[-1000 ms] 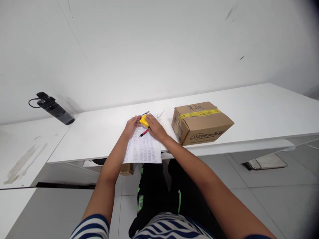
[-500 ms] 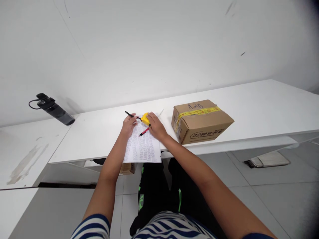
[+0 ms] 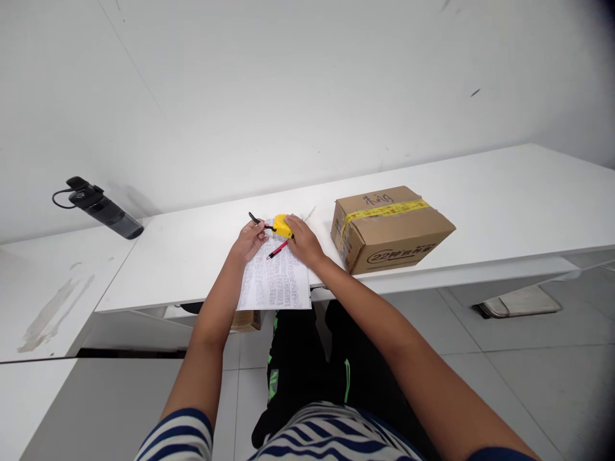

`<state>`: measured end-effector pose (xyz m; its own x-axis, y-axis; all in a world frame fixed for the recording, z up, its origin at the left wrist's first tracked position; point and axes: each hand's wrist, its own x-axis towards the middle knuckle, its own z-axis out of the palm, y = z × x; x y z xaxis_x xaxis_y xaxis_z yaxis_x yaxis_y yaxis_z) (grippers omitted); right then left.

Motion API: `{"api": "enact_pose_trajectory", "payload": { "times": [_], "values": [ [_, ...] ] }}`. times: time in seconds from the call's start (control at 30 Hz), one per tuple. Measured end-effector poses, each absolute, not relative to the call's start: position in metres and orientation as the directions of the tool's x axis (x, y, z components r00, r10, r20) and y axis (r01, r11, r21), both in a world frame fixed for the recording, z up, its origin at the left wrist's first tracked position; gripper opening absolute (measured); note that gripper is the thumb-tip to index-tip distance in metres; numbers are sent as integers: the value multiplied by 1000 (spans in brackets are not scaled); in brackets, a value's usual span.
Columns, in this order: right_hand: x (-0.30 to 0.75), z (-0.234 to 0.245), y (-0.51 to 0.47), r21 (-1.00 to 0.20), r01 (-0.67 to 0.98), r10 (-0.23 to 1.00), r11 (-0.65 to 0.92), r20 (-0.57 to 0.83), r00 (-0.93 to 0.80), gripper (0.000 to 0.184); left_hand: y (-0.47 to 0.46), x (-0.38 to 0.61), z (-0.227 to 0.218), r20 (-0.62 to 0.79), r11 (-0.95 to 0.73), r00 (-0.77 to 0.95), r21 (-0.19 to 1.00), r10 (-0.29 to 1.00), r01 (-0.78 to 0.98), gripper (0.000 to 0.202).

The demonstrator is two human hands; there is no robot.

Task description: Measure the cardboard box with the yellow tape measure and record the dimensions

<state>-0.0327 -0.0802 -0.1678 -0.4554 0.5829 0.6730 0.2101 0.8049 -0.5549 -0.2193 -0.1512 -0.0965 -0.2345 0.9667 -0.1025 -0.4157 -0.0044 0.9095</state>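
right hand [image 3: 303, 242] clamped on tape measure [image 3: 282, 226] | left hand [image 3: 250, 240] pinching strap [image 3: 254, 219] | we judge a tug may knock pen [image 3: 277, 249] away

One head-worn camera looks forward and down, close above the table [image 3: 192, 256].

Yellow tape measure [image 3: 282, 226], red pen [image 3: 277, 249], brown box [image 3: 390, 226] with yellow tape, blue-and-white striped sleeve [image 3: 180, 434]

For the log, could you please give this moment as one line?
left hand: holds black strap; right hand: holds yellow tape measure; on printed sheet beside red pen
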Motion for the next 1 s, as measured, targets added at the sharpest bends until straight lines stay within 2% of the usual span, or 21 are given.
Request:
{"api": "enact_pose_trajectory", "payload": {
  "times": [0.17, 0.33, 0.47, 0.67, 0.77, 0.83, 0.93, 1.0],
  "values": [
    [-32, -168, -81, -600, 208, 622, 773, 651, -435, 63, -154, -219, -95, -115, 39, -171, 918, 978, -396, 40],
    [-32, -169, -82, -568, 214, 600, 795, 682, -417, 64, -156, -219, -95, -105, 30, -173, 920, 979, -391, 42],
    [-34, -170, -81, -566, 230, 607, 792, 683, -407, 62, -155, -221, -97, -84, 14, -202, 946, 976, -323, 44],
    [-35, -167, -84, -555, 225, 587, 801, 655, -476, 58, -144, -218, -113, 89, -95, -523, 995, 848, 15, 36],
    [-33, -165, -84, -590, 283, 649, 757, 626, -431, 50, -142, -214, -118, 176, -77, -645, 981, 744, 179, 35],
    [-30, -161, -83, -617, 334, 701, 712, 613, -363, 47, -151, -212, -109, 290, -96, -706, 949, 646, 302, 34],
    [-24, -150, -87, -589, 342, 681, 733, 640, -356, 41, -182, -203, -75, 512, -208, -626, 844, 588, 495, 20],
    [-18, -136, -98, -523, 315, 609, 792, 710, -354, 36, -211, -187, -45, 596, -233, -469, 746, 652, 624, 16]
  ]
}}
